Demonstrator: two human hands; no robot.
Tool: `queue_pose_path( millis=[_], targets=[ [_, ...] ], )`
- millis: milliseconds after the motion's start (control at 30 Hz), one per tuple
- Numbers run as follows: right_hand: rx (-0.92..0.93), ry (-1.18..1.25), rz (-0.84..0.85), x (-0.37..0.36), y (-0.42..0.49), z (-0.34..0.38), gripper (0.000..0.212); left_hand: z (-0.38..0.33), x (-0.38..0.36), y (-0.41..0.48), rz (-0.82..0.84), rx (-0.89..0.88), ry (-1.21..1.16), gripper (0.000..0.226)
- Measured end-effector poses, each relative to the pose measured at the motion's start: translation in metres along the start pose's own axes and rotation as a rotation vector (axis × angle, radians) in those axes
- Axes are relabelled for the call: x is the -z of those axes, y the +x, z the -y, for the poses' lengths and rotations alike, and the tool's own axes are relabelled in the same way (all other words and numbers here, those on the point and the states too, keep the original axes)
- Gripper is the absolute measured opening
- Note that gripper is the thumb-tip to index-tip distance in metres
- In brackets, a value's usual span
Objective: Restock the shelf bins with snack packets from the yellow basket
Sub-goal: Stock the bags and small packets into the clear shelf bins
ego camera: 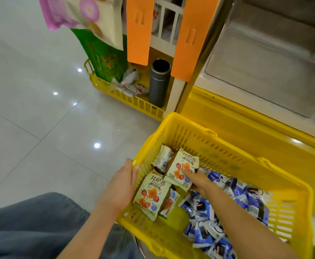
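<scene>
Our right grip pinches a crinkled cream snack packet with red print near the far left corner of the yellow slotted plastic basket. The packet's long axis tilts up, top end toward the far wall. Our left grip clasps the basket's left rim. Glossy blue-and-white packets crowd the right side. Beyond the basket stands a grey cylindrical flask.
</scene>
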State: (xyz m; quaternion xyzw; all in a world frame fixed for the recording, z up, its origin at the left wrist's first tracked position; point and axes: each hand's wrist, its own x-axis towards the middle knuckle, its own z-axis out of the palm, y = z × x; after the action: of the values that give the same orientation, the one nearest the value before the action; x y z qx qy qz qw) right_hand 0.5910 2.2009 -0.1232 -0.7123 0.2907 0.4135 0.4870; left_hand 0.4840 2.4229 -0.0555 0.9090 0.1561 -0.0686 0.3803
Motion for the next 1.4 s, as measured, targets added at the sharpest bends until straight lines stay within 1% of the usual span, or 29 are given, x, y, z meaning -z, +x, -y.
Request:
queue_pose_path(
  millis=[100,200,300,433,500,533,600,633,700,733,800,833,900,967,1067,1100,1167,1233,1300,1333,1400],
  targets=[
    [-0.013,0.007,-0.041,0.004,-0.001,0.000,0.065,0.000,0.001,0.000,-0.007,-0.010,0.007,0.026],
    [0.045,0.010,-0.069,0.008,-0.008,0.000,0.056,-0.003,0.002,-0.001,-0.015,-0.012,0.013,0.024],
    [0.151,-0.061,-0.116,0.012,-0.025,0.002,0.051,-0.004,0.002,-0.002,-0.031,-0.006,0.053,0.024],
    [0.335,-0.196,-0.082,0.020,-0.060,0.012,0.037,-0.010,0.002,-0.005,-0.082,0.055,0.220,0.029],
    [0.417,-0.282,-0.087,0.024,-0.080,0.020,0.036,-0.017,0.004,-0.006,-0.137,0.112,0.205,0.030],
    [0.458,-0.315,-0.095,0.026,-0.089,0.025,0.036,-0.021,0.006,-0.007,-0.187,0.111,0.184,0.029],
    [0.533,-0.345,-0.102,0.029,-0.109,0.034,0.038,-0.032,0.009,-0.009,-0.285,0.046,0.149,0.030],
    [0.567,-0.335,-0.101,0.030,-0.119,0.038,0.043,-0.040,0.010,-0.011,-0.318,0.013,0.093,0.032],
    [0.620,-0.286,-0.089,0.029,-0.136,0.041,0.051,-0.060,0.015,-0.014,-0.313,0.010,-0.140,0.038],
    [0.651,-0.255,-0.080,0.027,-0.144,0.041,0.051,-0.069,0.017,-0.015,-0.263,0.048,-0.302,0.041],
    [0.714,-0.189,-0.041,0.020,-0.159,0.043,0.042,-0.085,0.023,-0.017,-0.066,0.153,-0.672,0.049],
    [0.741,-0.166,-0.017,0.015,-0.164,0.045,0.035,-0.090,0.027,-0.017,0.039,0.177,-0.803,0.059],
    [0.786,-0.142,0.034,0.005,-0.172,0.052,0.022,-0.096,0.033,-0.016,0.193,0.166,-0.953,0.070],
    [0.810,-0.092,0.091,-0.004,-0.179,0.062,0.017,-0.097,0.043,-0.014,0.223,0.134,-1.055,0.067],
    [0.789,-0.026,0.222,-0.016,-0.177,0.071,0.008,-0.089,0.057,-0.010,0.164,0.202,-1.171,0.055],
    [0.765,-0.010,0.278,-0.019,-0.175,0.071,0.008,-0.084,0.058,-0.008,0.129,0.246,-1.193,0.055],
    [0.710,-0.003,0.346,-0.021,-0.165,0.068,0.019,-0.076,0.059,-0.005,0.018,0.310,-1.212,0.055],
    [0.671,-0.044,0.292,-0.022,-0.144,0.059,0.026,-0.070,0.059,-0.002,-0.096,0.320,-1.193,0.053],
    [0.581,-0.148,0.148,-0.023,-0.111,0.042,0.032,-0.066,0.060,0.001,-0.149,0.311,-1.187,0.052],
    [0.484,-0.209,0.093,-0.024,-0.095,0.030,0.038,-0.065,0.059,0.003,-0.159,0.316,-1.188,0.053],
    [0.249,-0.253,0.092,-0.029,-0.071,0.001,0.048,-0.063,0.058,0.007,-0.173,0.335,-1.181,0.056]
  ],
)
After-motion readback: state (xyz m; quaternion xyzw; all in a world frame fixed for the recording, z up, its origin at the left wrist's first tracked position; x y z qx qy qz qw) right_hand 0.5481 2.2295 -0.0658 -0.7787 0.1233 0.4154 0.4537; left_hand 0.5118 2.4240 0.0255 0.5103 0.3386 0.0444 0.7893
